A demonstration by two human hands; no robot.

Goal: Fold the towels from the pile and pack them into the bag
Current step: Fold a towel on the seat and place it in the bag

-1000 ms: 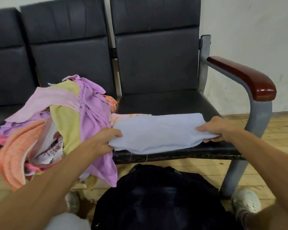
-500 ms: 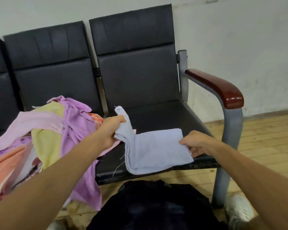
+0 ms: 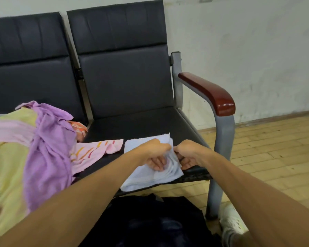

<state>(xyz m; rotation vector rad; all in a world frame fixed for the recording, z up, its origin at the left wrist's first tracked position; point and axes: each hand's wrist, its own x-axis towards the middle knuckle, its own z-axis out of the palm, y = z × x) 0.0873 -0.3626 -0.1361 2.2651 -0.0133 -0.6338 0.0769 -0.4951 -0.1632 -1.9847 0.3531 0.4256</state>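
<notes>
bag: dark bag (image 3: 150, 227) nearest cam, btm centre, on floor just under seat's front edge; can't tell if it's open.
shoe: white shoe (image 3: 233, 223) btm right, on floor just beside the grey chair leg (image 3: 215, 198).
left hand: left hand (image 3: 154, 154) on top of blue towel, thumb + forefinger pinching the cloth at its R edge, other fingers lying fairly straight on the fabric; a bit blurred.
right hand: right hand (image 3: 189, 154) at same R edge, thumb + forefinger nipping the layered edge, rest of fingers curled under by the seat front. Tips of both hands nearly touching.
blue towel: light blue towel (image 3: 143, 179) folded in layers, lying flat on R seat at front edge, near corner slightly over the lip, directly above bag.
pink towel: pink towel w/ orange stripes (image 3: 95, 152) flat on seat just L of blue towel, apart from it, its L end under the pile.
pile: pile (image 3: 48, 150) of unfolded towels on L seat, purple draped on top + hanging over front, yellow and pale pink to the L, orange bit at back.
seat: black padded seat (image 3: 141, 123), 2 joined chairs w/ black backrests.
armrest: red-brown armrest (image 3: 209, 93) on grey frame, R side.
floor: wood plank floor (image 3: 275, 148) R.
wall: whitish scuffed wall (image 3: 248, 50) behind.
</notes>
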